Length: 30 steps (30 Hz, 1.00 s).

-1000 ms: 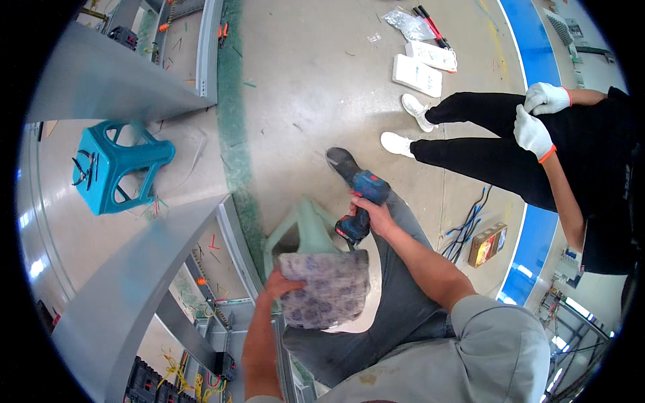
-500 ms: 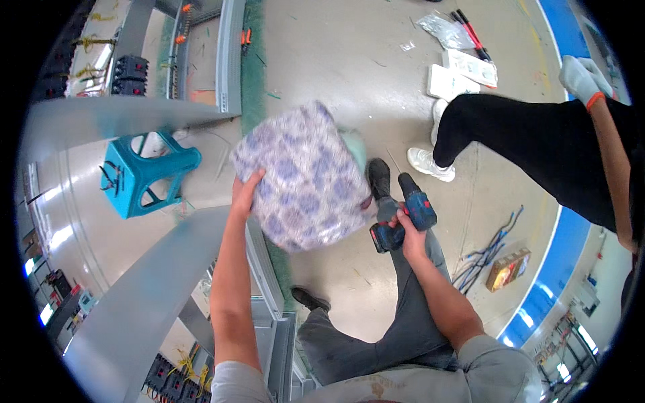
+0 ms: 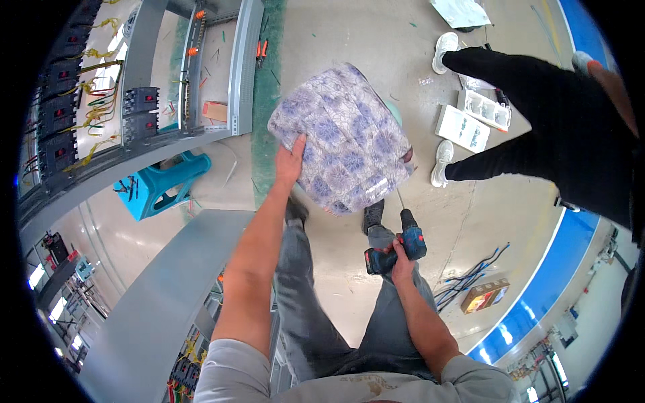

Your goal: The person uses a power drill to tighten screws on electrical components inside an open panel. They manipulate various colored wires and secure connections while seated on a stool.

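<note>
Forward, left hand (image 3: pixel 289 164) outstretched, gripping floral cushion (image 3: pixel 349 141), right hand (image 3: pixel 402 263) closer in, wrapped around drill (image 3: pixel 413 240)

Left hand (image 3: pixel 289 163) gripping, arm outstretched; right hand (image 3: pixel 402 264) curled, lower

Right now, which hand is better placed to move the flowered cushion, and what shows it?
Probably the left hand: it holds the flowered cushion by its edge, while the right hand grips the drill.

Left hand's (image 3: pixel 290 160) fingers are kinda lost behind that floral cushion (image 3: pixel 346 138), which also hides nearly all of something pale green (image 3: pixel 394 113). Cabinet frame (image 3: pixel 144 157) blocks part of the blue stool (image 3: pixel 158 190); the co-worker's (image 3: pixel 571 134) head is cut off.
</note>
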{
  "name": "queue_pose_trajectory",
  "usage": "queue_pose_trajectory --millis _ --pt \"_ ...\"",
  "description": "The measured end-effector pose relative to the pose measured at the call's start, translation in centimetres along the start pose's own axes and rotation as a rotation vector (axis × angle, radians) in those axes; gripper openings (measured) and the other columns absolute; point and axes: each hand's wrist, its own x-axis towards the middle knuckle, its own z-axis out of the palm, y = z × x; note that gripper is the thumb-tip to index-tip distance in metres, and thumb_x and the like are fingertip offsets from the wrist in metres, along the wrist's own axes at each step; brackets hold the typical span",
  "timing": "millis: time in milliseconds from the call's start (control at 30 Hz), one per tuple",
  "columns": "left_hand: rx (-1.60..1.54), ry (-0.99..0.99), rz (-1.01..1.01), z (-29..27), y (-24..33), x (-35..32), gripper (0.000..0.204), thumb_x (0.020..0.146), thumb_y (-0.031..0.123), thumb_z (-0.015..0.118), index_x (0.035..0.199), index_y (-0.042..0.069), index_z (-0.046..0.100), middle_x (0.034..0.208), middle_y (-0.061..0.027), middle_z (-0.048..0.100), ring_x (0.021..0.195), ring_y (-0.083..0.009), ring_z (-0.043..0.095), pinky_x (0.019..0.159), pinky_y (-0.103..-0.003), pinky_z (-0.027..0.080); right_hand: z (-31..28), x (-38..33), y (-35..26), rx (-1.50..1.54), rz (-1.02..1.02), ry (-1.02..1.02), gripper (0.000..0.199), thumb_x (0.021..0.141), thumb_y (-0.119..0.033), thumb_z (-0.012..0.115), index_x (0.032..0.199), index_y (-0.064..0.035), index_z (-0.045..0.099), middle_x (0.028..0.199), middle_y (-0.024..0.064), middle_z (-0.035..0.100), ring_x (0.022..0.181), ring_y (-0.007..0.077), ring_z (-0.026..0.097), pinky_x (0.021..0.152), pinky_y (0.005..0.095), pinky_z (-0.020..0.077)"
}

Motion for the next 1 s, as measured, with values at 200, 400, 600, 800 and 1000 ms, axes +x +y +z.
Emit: queue_pose_trajectory --millis 200,400,600,800,1000 --pt "0.160 -0.297 0.227 -2.6 6.7 3.7 0.100 0.086 0.054 0.079 0.157 0.000 0.035 0.138 -0.0287 0.060 0.128 -0.0443 0.058 0.108 -0.047 0.045 3.3 -0.6 -4.5 0.070 -0.034 0.129 0.033 0.098 -0.013 0.070 0.127 -0.0012 0.059 0.089 0.0078 0.064 0.080 0.0201 0.064 0.076 0.0365 0.0553" --pt "0.233 -0.318 -0.107 -2.2 7.9 3.7 0.118 0.081 0.060 0.080 0.163 0.002 0.017 0.147 -0.0338 0.050 0.134 -0.0471 0.053 0.106 -0.050 0.047 10.1 -4.9 -10.9 0.030 -0.190 0.165 0.036 0.099 -0.016 0.067 0.131 -0.0017 0.056 0.086 0.0083 0.063 0.081 0.0194 0.063 0.078 0.0357 0.0540" --pt "0.323 -0.351 -0.292 -0.5 5.6 2.1 0.119 0.082 0.075 0.069 0.162 0.002 0.019 0.147 -0.0336 0.049 0.131 -0.0496 0.053 0.107 -0.051 0.047 22.5 -10.0 -19.3 -0.106 -0.205 0.027 0.037 0.099 -0.016 0.066 0.130 0.0011 0.055 0.087 0.0079 0.063 0.081 0.0201 0.064 0.080 0.0361 0.0539" --pt "0.101 -0.307 -0.283 1.6 1.4 2.1 0.125 0.079 0.074 0.073 0.163 0.002 0.016 0.153 -0.0407 0.036 0.141 -0.0542 0.039 0.118 -0.053 0.035 31.4 -8.6 -27.3 -0.305 -0.177 -0.262 0.039 0.093 -0.013 0.067 0.128 0.0035 0.059 0.088 0.0098 0.067 0.081 0.0218 0.067 0.083 0.0350 0.0515" --pt "0.000 -0.224 -0.249 2.7 2.3 2.5 0.128 0.073 0.065 0.084 0.161 -0.001 0.020 0.145 -0.0420 0.043 0.133 -0.0571 0.045 0.112 -0.056 0.039 37.6 0.3 -31.1 -0.518 -0.018 -0.452 0.045 0.092 -0.021 0.070 0.129 0.0009 0.058 0.088 0.0104 0.067 0.082 0.0226 0.067 0.083 0.0365 0.0522"
